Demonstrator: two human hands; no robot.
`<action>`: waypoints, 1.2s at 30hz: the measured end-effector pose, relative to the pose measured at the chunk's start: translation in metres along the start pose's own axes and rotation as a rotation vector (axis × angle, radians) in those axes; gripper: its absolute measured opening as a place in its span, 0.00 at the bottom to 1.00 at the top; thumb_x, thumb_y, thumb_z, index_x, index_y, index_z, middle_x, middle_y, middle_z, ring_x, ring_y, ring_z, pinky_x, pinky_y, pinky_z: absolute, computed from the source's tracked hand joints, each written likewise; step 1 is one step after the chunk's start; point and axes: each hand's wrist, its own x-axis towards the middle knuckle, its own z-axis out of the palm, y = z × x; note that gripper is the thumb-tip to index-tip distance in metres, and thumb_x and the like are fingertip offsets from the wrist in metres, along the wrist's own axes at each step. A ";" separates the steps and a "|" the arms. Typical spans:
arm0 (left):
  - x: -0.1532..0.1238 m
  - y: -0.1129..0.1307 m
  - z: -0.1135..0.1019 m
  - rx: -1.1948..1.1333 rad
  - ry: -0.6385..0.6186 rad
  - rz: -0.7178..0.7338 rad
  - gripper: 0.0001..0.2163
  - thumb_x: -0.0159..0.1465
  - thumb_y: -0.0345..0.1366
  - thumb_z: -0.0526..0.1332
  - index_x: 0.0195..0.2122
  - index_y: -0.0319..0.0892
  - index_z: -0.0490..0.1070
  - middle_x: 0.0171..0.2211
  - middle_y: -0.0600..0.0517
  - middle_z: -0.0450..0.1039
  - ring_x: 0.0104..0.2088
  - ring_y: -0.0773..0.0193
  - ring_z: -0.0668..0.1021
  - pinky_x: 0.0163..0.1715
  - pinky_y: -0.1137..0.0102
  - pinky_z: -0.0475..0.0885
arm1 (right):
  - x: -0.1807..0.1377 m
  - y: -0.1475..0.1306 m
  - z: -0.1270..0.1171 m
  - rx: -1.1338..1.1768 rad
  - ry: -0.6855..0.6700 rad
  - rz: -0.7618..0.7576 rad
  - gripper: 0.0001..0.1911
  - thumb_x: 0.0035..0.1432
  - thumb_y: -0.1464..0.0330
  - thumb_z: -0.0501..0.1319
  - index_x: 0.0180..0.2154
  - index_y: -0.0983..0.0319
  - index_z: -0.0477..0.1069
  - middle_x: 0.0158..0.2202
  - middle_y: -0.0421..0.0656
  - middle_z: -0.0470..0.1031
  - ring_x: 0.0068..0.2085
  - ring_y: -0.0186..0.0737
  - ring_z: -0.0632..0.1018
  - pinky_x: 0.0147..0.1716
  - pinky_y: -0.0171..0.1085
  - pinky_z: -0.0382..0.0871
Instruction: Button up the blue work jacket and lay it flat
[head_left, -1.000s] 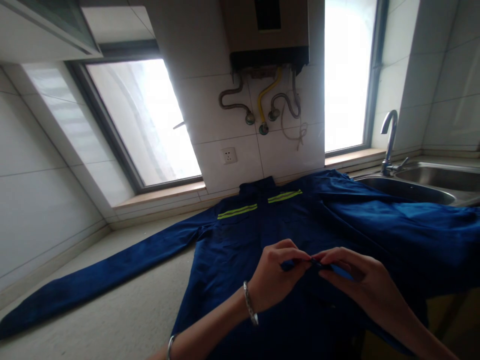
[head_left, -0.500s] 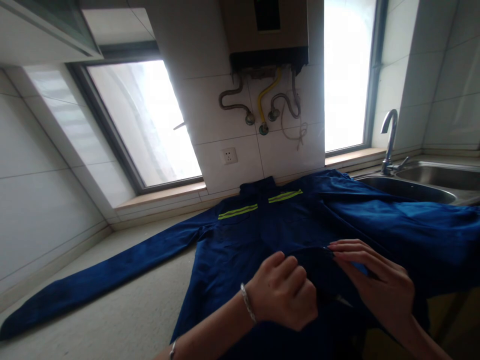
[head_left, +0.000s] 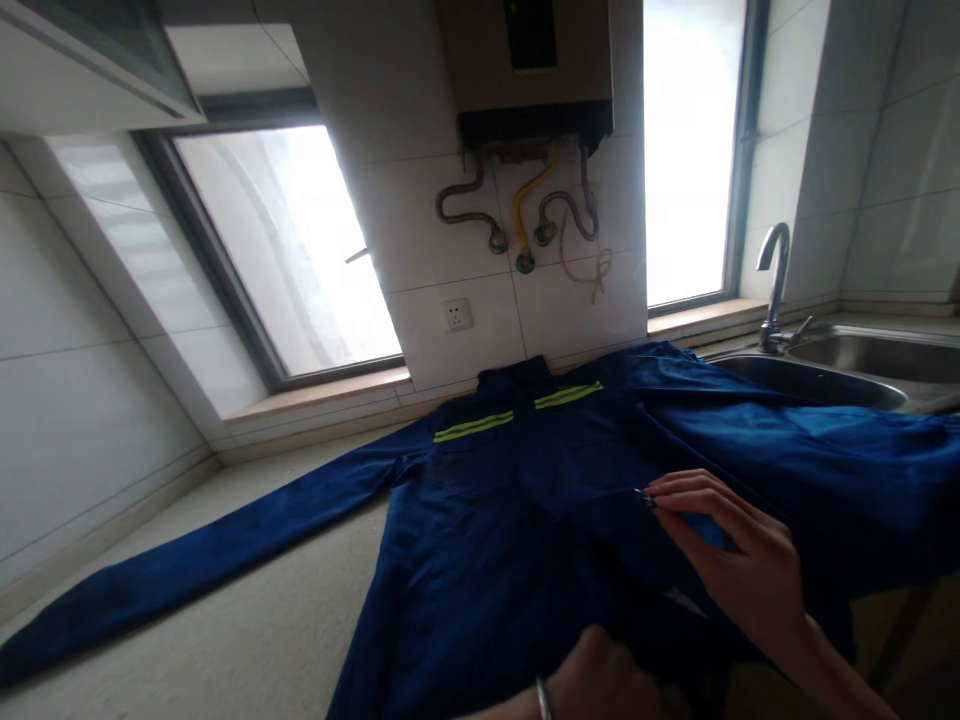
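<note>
A dark blue long-sleeved work jacket (head_left: pixel 465 520) with yellow-green reflective strips across the chest lies spread out, collar toward the wall. My right hand (head_left: pixel 739 545) pinches a raised edge of the jacket's front between thumb and fingertips, right of its middle. Small shiny spots show at those fingertips, too small to name. Low at the bottom edge, my left hand (head_left: pixel 604 680) is over the lower part of the jacket, curled, with a bracelet at the wrist. Its fingers are in shadow, and what they hold, if anything, is hidden.
The jacket lies on a pale countertop (head_left: pixel 247 600), one sleeve stretched left. At right, the other sleeve side reaches a steel double sink (head_left: pixel 892 385) with a faucet (head_left: pixel 776 280). A water heater (head_left: pixel 529 60) with hoses hangs above, between two windows.
My left hand has dropped toward the bottom edge, with its forearm mostly out of view. My right hand has shifted slightly left and up, still pinching the jacket.
</note>
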 end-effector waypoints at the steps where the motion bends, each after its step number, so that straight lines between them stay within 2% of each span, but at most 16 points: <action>1: -0.001 -0.005 -0.020 -0.035 0.149 0.013 0.12 0.55 0.41 0.62 0.18 0.40 0.68 0.08 0.52 0.63 0.11 0.66 0.68 0.15 0.74 0.54 | 0.001 -0.001 0.000 0.017 -0.008 0.053 0.06 0.53 0.75 0.62 0.31 0.58 0.71 0.35 0.42 0.75 0.38 0.42 0.76 0.39 0.40 0.70; 3: -0.004 -0.019 -0.062 -0.038 0.302 -0.050 0.11 0.59 0.39 0.57 0.22 0.40 0.68 0.15 0.50 0.69 0.16 0.66 0.71 0.17 0.73 0.57 | 0.001 -0.002 -0.001 0.053 -0.023 0.139 0.03 0.54 0.73 0.62 0.31 0.58 0.71 0.35 0.42 0.75 0.38 0.41 0.76 0.39 0.38 0.70; 5: -0.006 -0.034 -0.096 -0.073 0.572 -0.141 0.09 0.60 0.36 0.57 0.24 0.39 0.70 0.19 0.50 0.70 0.21 0.66 0.73 0.21 0.72 0.62 | 0.002 -0.002 -0.002 0.103 -0.036 0.191 0.02 0.53 0.71 0.63 0.31 0.58 0.72 0.35 0.42 0.75 0.38 0.41 0.76 0.39 0.37 0.70; 7: -0.006 -0.048 -0.115 -0.200 0.746 -0.181 0.06 0.59 0.35 0.61 0.32 0.39 0.73 0.26 0.48 0.72 0.28 0.65 0.75 0.28 0.71 0.68 | 0.002 -0.002 -0.003 0.164 -0.065 0.246 0.01 0.52 0.69 0.64 0.30 0.59 0.72 0.35 0.41 0.76 0.38 0.41 0.76 0.39 0.36 0.71; 8: -0.005 -0.053 -0.119 -0.300 0.769 -0.186 0.07 0.58 0.36 0.62 0.36 0.39 0.74 0.30 0.47 0.74 0.31 0.64 0.75 0.31 0.71 0.69 | 0.001 -0.003 -0.003 0.191 -0.086 0.285 0.02 0.52 0.69 0.65 0.30 0.59 0.73 0.35 0.41 0.76 0.38 0.41 0.76 0.39 0.35 0.71; 10: -0.002 -0.058 -0.118 -0.537 0.714 -0.196 0.11 0.56 0.36 0.65 0.41 0.40 0.74 0.37 0.47 0.74 0.37 0.64 0.76 0.37 0.71 0.71 | 0.001 -0.003 -0.001 0.236 -0.131 0.374 0.04 0.50 0.67 0.66 0.31 0.59 0.74 0.35 0.42 0.77 0.38 0.41 0.77 0.37 0.34 0.73; 12: 0.001 -0.058 -0.110 -0.746 0.618 -0.224 0.10 0.57 0.35 0.64 0.40 0.41 0.75 0.39 0.48 0.75 0.37 0.64 0.76 0.39 0.72 0.71 | 0.000 -0.004 0.001 0.270 -0.160 0.463 0.07 0.47 0.65 0.68 0.31 0.59 0.75 0.34 0.42 0.77 0.37 0.41 0.77 0.36 0.33 0.74; 15: 0.004 -0.055 -0.099 -0.962 0.553 -0.321 0.08 0.60 0.36 0.61 0.37 0.40 0.77 0.35 0.49 0.76 0.35 0.65 0.77 0.37 0.72 0.71 | 0.004 -0.005 0.001 0.322 -0.194 0.574 0.11 0.46 0.62 0.69 0.33 0.60 0.76 0.34 0.43 0.78 0.36 0.42 0.78 0.35 0.33 0.74; 17: 0.005 -0.054 -0.097 -1.092 0.549 -0.377 0.09 0.60 0.38 0.61 0.34 0.38 0.76 0.31 0.49 0.76 0.33 0.65 0.76 0.35 0.73 0.71 | 0.007 -0.006 -0.001 0.361 -0.241 0.619 0.12 0.48 0.61 0.67 0.34 0.60 0.77 0.34 0.44 0.78 0.37 0.43 0.78 0.36 0.34 0.74; 20: 0.006 -0.055 -0.097 -1.210 0.536 -0.402 0.09 0.58 0.38 0.62 0.33 0.37 0.75 0.28 0.50 0.75 0.31 0.65 0.76 0.34 0.72 0.71 | 0.010 -0.008 -0.001 0.403 -0.353 0.636 0.13 0.53 0.59 0.63 0.32 0.62 0.76 0.32 0.45 0.78 0.36 0.43 0.78 0.36 0.35 0.74; 22: 0.007 -0.058 -0.094 -1.166 0.539 -0.420 0.09 0.58 0.37 0.62 0.34 0.37 0.74 0.29 0.49 0.76 0.32 0.65 0.76 0.36 0.72 0.71 | 0.007 -0.006 0.002 0.391 -0.437 0.617 0.12 0.54 0.59 0.62 0.31 0.62 0.76 0.31 0.44 0.77 0.34 0.42 0.78 0.34 0.34 0.73; 24: 0.007 -0.065 -0.087 -1.063 0.494 -0.432 0.09 0.60 0.38 0.60 0.36 0.37 0.74 0.32 0.49 0.76 0.35 0.64 0.77 0.37 0.72 0.70 | -0.001 -0.003 0.007 0.326 -0.496 0.574 0.11 0.55 0.61 0.61 0.31 0.62 0.76 0.30 0.43 0.77 0.33 0.40 0.77 0.33 0.33 0.72; 27: 0.006 -0.081 -0.071 -0.942 0.242 -0.362 0.11 0.61 0.38 0.57 0.36 0.37 0.75 0.33 0.50 0.77 0.35 0.65 0.76 0.37 0.73 0.69 | -0.019 0.002 0.009 0.184 -0.540 0.446 0.11 0.59 0.63 0.58 0.31 0.62 0.75 0.31 0.43 0.76 0.34 0.39 0.77 0.35 0.33 0.71; 30: 0.004 -0.097 -0.057 -0.870 0.054 -0.314 0.12 0.61 0.40 0.58 0.36 0.37 0.76 0.32 0.51 0.77 0.33 0.66 0.76 0.35 0.75 0.68 | -0.037 -0.002 0.006 0.071 -0.632 0.155 0.09 0.58 0.63 0.59 0.37 0.60 0.74 0.40 0.46 0.74 0.43 0.41 0.75 0.42 0.36 0.71; 33: 0.003 -0.106 -0.048 -0.895 0.027 -0.323 0.13 0.61 0.41 0.57 0.36 0.37 0.76 0.33 0.51 0.77 0.34 0.66 0.76 0.35 0.76 0.68 | -0.052 -0.010 0.008 -0.099 -0.722 -0.245 0.19 0.52 0.63 0.65 0.48 0.54 0.70 0.50 0.47 0.69 0.52 0.47 0.69 0.45 0.37 0.71; 36: 0.002 -0.111 -0.043 -1.006 0.031 -0.320 0.14 0.61 0.42 0.57 0.36 0.36 0.75 0.34 0.50 0.77 0.35 0.65 0.76 0.37 0.74 0.68 | -0.064 -0.015 0.021 -0.322 -0.674 -0.491 0.29 0.53 0.63 0.65 0.55 0.43 0.61 0.53 0.44 0.67 0.54 0.46 0.68 0.44 0.38 0.72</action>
